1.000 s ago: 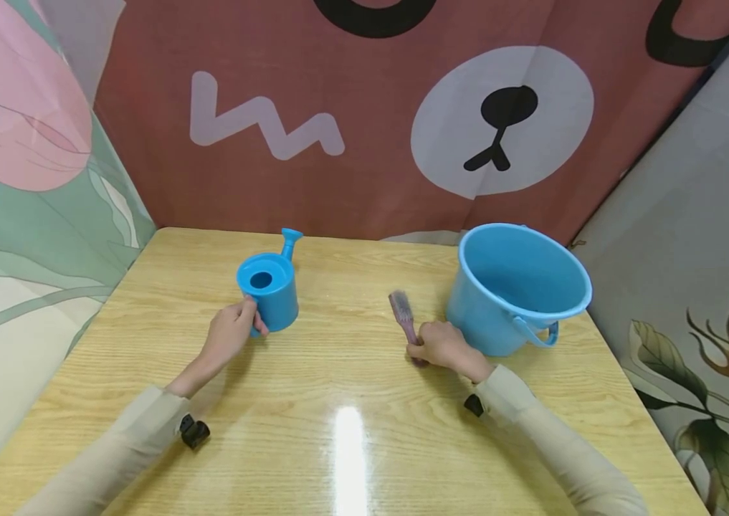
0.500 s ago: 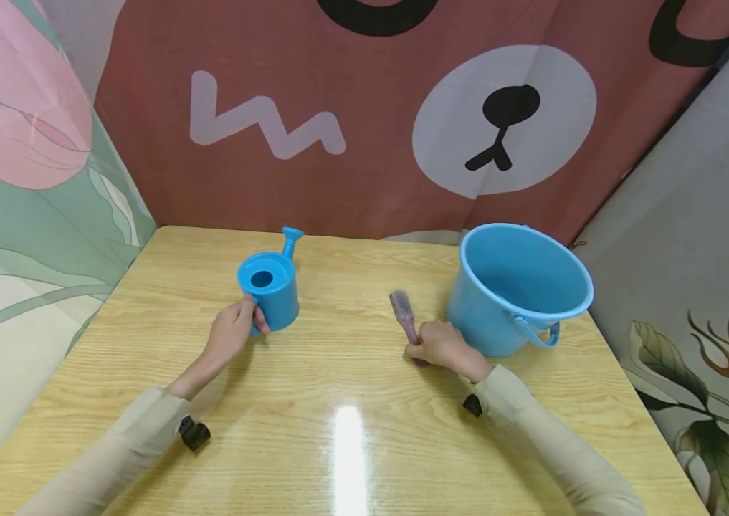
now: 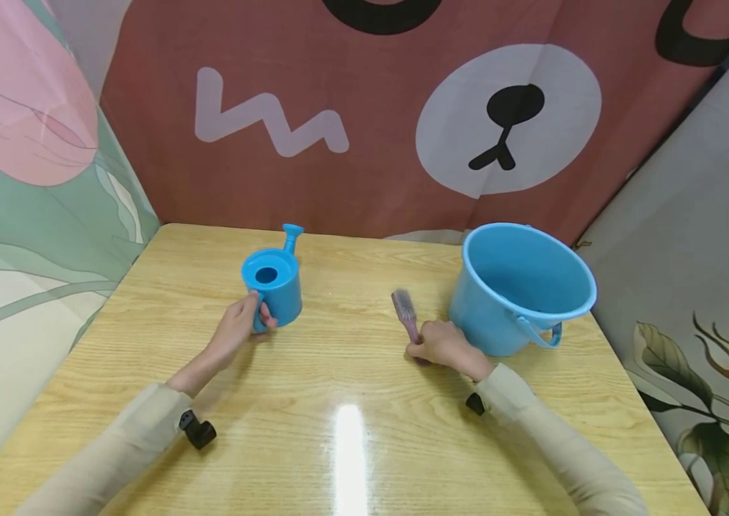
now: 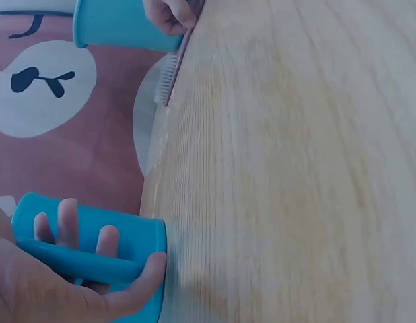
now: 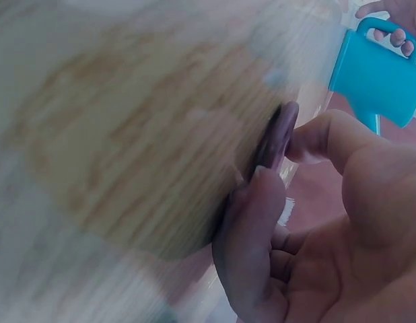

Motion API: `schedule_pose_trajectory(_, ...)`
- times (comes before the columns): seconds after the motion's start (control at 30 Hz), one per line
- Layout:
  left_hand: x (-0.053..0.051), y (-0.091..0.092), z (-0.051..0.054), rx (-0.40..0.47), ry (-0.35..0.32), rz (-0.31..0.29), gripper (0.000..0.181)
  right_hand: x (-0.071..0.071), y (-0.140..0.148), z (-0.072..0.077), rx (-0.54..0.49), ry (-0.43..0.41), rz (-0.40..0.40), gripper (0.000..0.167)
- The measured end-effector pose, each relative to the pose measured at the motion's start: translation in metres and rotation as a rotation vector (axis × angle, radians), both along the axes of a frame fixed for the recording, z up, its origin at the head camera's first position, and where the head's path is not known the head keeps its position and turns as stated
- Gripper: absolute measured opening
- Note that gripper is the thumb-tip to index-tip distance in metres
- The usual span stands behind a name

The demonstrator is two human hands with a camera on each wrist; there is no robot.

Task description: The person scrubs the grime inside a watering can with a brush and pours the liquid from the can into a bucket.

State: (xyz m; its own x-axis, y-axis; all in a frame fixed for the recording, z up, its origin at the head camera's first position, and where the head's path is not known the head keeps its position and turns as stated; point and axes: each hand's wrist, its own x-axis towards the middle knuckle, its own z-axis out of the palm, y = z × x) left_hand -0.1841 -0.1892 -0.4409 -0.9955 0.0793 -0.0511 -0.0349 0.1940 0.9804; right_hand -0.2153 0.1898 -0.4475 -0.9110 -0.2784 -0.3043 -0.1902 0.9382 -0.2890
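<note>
In the head view, a blue watering can [image 3: 283, 297] stands upright on the table, its spout to the back. My left hand [image 3: 233, 330] is at its handle; the left wrist view shows the fingers through the handle [image 4: 87, 261] loop, the thumb along its lower end. The purple-handled brush [image 3: 405, 308] lies bristles up, left of the bucket, its head pointing to the back. My right hand [image 3: 446, 348] pinches the brush's handle [image 5: 282, 134] between thumb and fingers, low at the table surface. Part of that handle is hidden under the fingers.
A large light-blue bucket [image 3: 487, 315] stands upright at the right back, just beside my right hand, its handle hanging at the front. Printed cloths hang behind the wooden table [image 3: 312, 373] and at both sides.
The view has shifted slightly. My left fingers look a little more spread at the can's handle. The right hand, brush and bucket have not visibly moved.
</note>
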Motion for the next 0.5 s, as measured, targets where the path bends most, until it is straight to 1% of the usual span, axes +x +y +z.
schedule_pose_trajectory(0.17,-0.0023,-0.0009,-0.0029,0.081,-0.024,0.016,0.045,-0.0004,0.0011,0.0,-0.023,0.009,0.022,0.031)
schedule_pose_trajectory(0.27,-0.0045,-0.0014,-0.0045,0.102,-0.039,0.026,0.043,-0.0007,0.0026,-0.0013,-0.04,0.021,0.032,0.031)
schedule_pose_trajectory(0.33,-0.0066,-0.0012,-0.0048,0.113,-0.066,0.045,0.041,-0.0007,0.0037,-0.0021,-0.052,0.033,0.038,0.031)
schedule_pose_trajectory(0.4,-0.0081,0.0005,-0.0029,0.131,-0.103,0.071,0.038,-0.0005,0.0044,-0.0029,-0.056,0.045,0.04,0.031)
schedule_pose_trajectory(0.5,-0.0089,0.0033,-0.0002,0.177,-0.149,0.104,0.036,0.0002,0.0047,-0.0035,-0.055,0.06,0.042,0.032)
